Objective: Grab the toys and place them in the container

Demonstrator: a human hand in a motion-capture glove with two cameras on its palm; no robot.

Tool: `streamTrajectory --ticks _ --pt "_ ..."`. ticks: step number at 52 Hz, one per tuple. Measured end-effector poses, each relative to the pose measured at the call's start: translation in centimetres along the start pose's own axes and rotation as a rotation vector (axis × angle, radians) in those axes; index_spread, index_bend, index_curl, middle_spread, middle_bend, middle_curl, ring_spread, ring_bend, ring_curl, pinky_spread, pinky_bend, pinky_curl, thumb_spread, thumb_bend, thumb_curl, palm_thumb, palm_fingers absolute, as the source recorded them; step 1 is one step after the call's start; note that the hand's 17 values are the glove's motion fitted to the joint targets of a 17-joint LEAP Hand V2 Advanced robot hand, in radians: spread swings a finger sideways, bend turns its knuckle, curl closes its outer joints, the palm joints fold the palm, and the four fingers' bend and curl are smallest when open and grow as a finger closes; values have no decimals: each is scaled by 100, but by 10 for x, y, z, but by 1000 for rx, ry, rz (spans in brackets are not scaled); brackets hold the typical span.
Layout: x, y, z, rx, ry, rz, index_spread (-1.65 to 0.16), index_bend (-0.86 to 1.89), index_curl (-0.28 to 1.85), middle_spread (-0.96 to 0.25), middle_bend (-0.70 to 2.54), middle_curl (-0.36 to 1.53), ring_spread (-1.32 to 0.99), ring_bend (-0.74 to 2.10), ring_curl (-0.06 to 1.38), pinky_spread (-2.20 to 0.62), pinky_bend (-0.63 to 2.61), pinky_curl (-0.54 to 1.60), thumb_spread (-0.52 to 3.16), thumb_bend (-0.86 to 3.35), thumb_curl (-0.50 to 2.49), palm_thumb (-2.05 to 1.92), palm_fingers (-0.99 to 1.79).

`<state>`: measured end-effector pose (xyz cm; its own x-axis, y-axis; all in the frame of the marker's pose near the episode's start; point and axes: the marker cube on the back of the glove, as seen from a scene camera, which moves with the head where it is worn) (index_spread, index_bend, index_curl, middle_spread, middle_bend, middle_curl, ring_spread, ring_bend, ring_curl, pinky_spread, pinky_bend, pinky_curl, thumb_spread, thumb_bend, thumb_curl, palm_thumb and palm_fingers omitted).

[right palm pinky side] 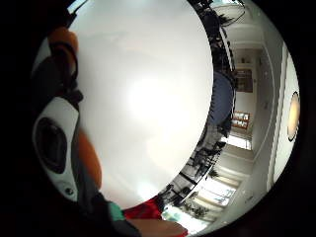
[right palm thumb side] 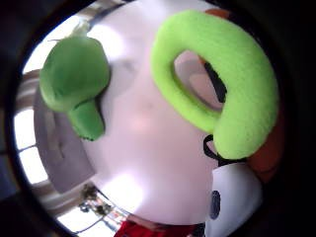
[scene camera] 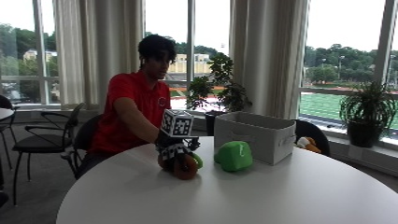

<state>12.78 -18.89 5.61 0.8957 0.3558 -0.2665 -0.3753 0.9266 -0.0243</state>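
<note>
While the person in the red shirt sits at the round white table [scene camera: 261,196], the gloved right hand [scene camera: 176,154] is down at the tabletop with its fingers curled around a toy [scene camera: 185,165] that shows orange and lime green in the outside view. Seen from the thumb side of the palm, the part lying right against the hand is a lime-green plush ring [right palm thumb side: 232,84], curving across the palm with orange showing behind it, so the grip is wrapped around this toy and not spread flat. Just beyond the held toy, on the side away from the person's body, a second green toy [scene camera: 234,156] rests on the table; the thumb side view shows it as a darker green rounded shape [right palm thumb side: 74,81] lying apart from the ring with bare tabletop between them. Directly past that green toy stands the white container [scene camera: 261,135], a box with an open top, just beside or touching it; I cannot tell which. Farther off, behind the container, another small orange and white toy [scene camera: 306,143] sits at the far edge by a chair
</note>
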Motion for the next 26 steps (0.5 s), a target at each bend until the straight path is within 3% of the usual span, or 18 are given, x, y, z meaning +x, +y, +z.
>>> streamTrajectory --ticks 11,26 --pt "5 14 -41 22 -35 -4 -43 75 70 -35 39 17 -48 106 48 -41 118 33 87 24 82 77 85" --pt "-11 14 -162 135 -62 23 -42 71 86 -45 42 23 -51 106 51 -41 115 37 66 26 99 76 86"
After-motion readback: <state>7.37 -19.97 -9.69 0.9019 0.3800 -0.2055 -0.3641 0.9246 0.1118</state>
